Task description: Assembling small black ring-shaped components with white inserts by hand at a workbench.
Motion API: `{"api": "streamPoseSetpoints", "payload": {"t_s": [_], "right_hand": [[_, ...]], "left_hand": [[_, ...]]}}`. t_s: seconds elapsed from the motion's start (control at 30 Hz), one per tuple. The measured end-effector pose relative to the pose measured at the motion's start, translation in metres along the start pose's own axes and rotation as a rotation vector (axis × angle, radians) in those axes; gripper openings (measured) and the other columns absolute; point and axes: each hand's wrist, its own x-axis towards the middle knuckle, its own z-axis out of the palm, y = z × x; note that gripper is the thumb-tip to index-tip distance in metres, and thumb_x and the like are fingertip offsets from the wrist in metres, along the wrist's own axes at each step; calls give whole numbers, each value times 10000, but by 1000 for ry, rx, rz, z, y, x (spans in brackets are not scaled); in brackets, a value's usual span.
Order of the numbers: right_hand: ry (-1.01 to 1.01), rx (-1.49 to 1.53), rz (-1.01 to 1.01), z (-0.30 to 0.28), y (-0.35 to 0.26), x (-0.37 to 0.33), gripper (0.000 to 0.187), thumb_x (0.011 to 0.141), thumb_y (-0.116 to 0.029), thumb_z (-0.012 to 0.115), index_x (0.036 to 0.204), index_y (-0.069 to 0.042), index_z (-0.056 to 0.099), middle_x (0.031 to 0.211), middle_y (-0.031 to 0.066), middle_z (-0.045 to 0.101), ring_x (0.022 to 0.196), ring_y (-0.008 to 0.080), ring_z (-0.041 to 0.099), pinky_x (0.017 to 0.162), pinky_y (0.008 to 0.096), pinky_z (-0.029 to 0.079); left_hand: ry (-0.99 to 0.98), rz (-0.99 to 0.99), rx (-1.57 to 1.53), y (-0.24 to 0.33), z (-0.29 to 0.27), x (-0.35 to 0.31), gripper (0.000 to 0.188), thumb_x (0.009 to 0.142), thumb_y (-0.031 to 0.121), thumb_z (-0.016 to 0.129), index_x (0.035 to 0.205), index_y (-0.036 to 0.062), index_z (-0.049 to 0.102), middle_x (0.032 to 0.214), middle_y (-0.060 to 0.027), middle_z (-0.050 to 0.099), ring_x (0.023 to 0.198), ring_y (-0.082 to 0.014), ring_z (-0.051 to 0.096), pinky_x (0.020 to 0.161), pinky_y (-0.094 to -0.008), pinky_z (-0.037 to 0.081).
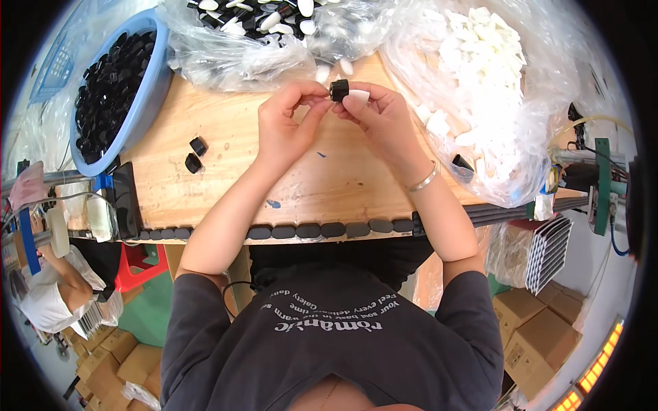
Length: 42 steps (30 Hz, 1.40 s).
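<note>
My left hand [288, 123] and my right hand [380, 116] meet above the wooden bench [226, 192]. Between the fingertips of both is a small black cap [338, 90]. A white wedge-shaped plastic piece [358, 98] sits against the cap, pinched in my right hand's fingers. A thin silver bangle [423, 179] circles my right wrist. Two loose black caps [195, 154] lie on the bench to the left of my left hand.
A blue tub [147, 103] full of black caps stands at the far left. Clear bags hold mixed black and white parts [260, 27] and white pieces [480, 75]. A row of finished black pieces [308, 230] lines the bench's near edge. Another person [55, 294] sits lower left. Cardboard boxes [541, 342] stand lower right.
</note>
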Motion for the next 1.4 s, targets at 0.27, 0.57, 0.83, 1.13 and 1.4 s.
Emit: {"api": "streamPoseSetpoints", "payload": {"t_s": [0.27, 0.57, 0.83, 1.13, 1.4], "right_hand": [[-89, 67, 44, 0, -2, -1, 286, 896, -75, 621, 1160, 30, 590, 1016, 79, 662, 902, 132, 639, 798, 249, 526], [-115, 12, -15, 5, -1, -1, 278, 894, -61, 622, 1159, 20, 595, 1041, 68, 657, 913, 115, 625, 816, 244, 508], [69, -137, -300, 15, 2, -2, 350, 858, 28, 634, 1163, 2, 465, 1056, 109, 629, 928, 131, 633, 770, 233, 533], [100, -195, -298, 18, -8, -5, 431, 842, 61, 637, 1217, 7, 432, 1019, 123, 645, 918, 139, 639, 779, 236, 520], [74, -664, -515, 18, -12, -10, 372, 822, 40, 676, 1122, -7, 462, 1004, 111, 657, 924, 141, 649, 790, 240, 520]], "left_hand": [[16, 31, 129, 1, -1, -1, 174, 741, -54, 705, 897, 3, 653, 828, -68, 671, 746, -138, 643, 702, -247, 508], [-112, -142, -187, 4, -8, 2, 122, 837, -116, 592, 918, -25, 594, 964, -54, 596, 847, -116, 599, 768, -238, 494], [-217, -257, -163, 0, -4, -3, 34, 948, 23, 501, 974, 45, 497, 868, 1, 519, 734, -55, 465, 689, -187, 407], [-29, -304, -313, 8, 5, 0, 120, 954, 84, 528, 1061, 31, 520, 886, -5, 555, 796, -58, 481, 730, -204, 409], [-184, -238, -24, 0, -8, 0, 67, 902, 53, 584, 883, -7, 607, 760, -4, 593, 720, -67, 508, 692, -223, 430]]}}
